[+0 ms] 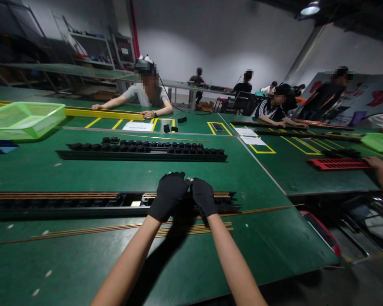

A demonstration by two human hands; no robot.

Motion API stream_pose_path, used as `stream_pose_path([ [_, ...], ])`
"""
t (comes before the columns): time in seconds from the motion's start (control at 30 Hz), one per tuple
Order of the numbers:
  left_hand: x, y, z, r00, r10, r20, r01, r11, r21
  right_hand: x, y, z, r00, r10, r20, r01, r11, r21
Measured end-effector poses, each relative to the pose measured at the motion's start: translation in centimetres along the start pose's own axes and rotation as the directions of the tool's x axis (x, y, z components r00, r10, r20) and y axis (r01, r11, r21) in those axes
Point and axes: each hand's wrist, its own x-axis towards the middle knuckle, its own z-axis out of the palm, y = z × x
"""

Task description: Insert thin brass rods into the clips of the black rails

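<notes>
Both hands wear black gloves and meet over the right part of a long black rail that holds dark parts and copper-coloured rods. My left hand has its fingers bent together; what they hold, if anything, is hidden. Beside it, my right hand is closed too, its fingertips close to the left ones, with a small pale spot between them. Several thin brass rods lie on the green table just nearer than the rail, partly under my wrists.
Farther back lies a second black rail with rows of black parts. A green basket stands at the left by a yellow beam. A person sits opposite; others work at the right near a red rail.
</notes>
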Motion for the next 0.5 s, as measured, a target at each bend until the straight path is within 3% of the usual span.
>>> stream_pose_path([
  [0.07, -0.2, -0.3, 0.3, 0.997, -0.075, -0.011, 0.076, 0.996, 0.038, 0.0, -0.1, 0.0, 1.000, 0.001, -0.001, -0.001, 1.000, -0.011],
  [0.13, -0.4, -0.8, 1.2, 0.990, -0.135, 0.043, 0.133, 0.990, 0.044, 0.0, -0.2, -0.1, 1.000, -0.003, 0.008, 0.004, 1.000, -0.016],
  [0.23, -0.6, -1.4, 2.8, 0.991, -0.087, 0.105, 0.085, 0.996, 0.021, 0.0, -0.2, -0.2, 0.999, -0.012, 0.030, 0.012, 1.000, -0.016],
  [0.3, -0.8, -1.6, 3.4, 0.996, -0.043, 0.077, 0.042, 0.999, 0.014, 0.1, -0.2, -0.2, 0.999, -0.009, 0.036, 0.010, 1.000, -0.016],
  [0.5, -1.1, -1.2, 2.9, 0.996, -0.059, 0.066, 0.057, 0.998, 0.025, 0.2, -0.2, -0.1, 0.999, -0.019, 0.028, 0.019, 1.000, -0.009],
])
